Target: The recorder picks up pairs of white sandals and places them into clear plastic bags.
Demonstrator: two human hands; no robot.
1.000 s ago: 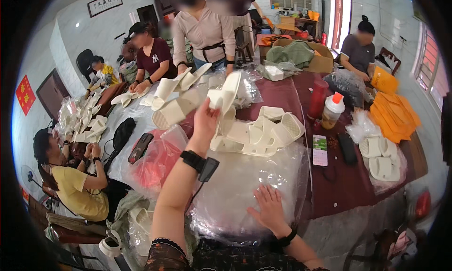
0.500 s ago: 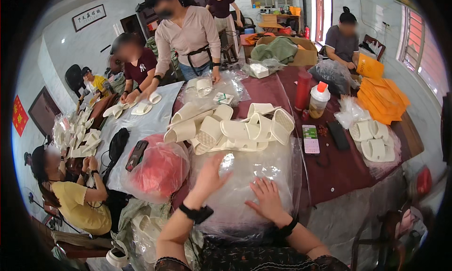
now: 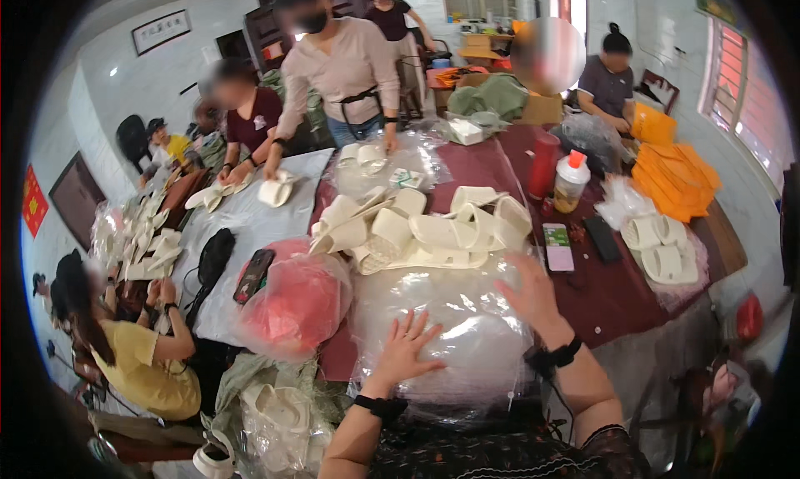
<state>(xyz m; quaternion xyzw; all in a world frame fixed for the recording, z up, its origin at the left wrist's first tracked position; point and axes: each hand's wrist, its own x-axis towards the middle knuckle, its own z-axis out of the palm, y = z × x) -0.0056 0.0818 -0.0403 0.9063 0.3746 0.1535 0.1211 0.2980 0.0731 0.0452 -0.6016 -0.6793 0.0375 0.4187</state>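
My left hand [image 3: 407, 346] lies flat with spread fingers on a stack of clear plastic bags [image 3: 462, 312]. Raised a little at the stack's right edge, my right hand [image 3: 533, 291] has its fingers stretched out and holds nothing; it is slightly blurred. Just beyond both hands is a pile of cream slippers [image 3: 417, 233], lying across one another at the far edge of the bags. The fingertips of my right hand are near the pile's right end. Whether they touch a slipper, I cannot tell.
A red plastic-wrapped bundle [image 3: 296, 304] stands left, with a black device [image 3: 254, 275] on it. To the right are a phone [image 3: 558, 247], a bottle [image 3: 571, 183], a red tumbler [image 3: 543, 162] and bagged slippers [image 3: 662, 246]. Across the table, a masked co-worker [image 3: 342, 71] handles slippers.
My left hand has come down and back onto the bags. My right hand has moved forward and right, off the bags' middle. The co-worker opposite has shifted a slipper on the white sheet.
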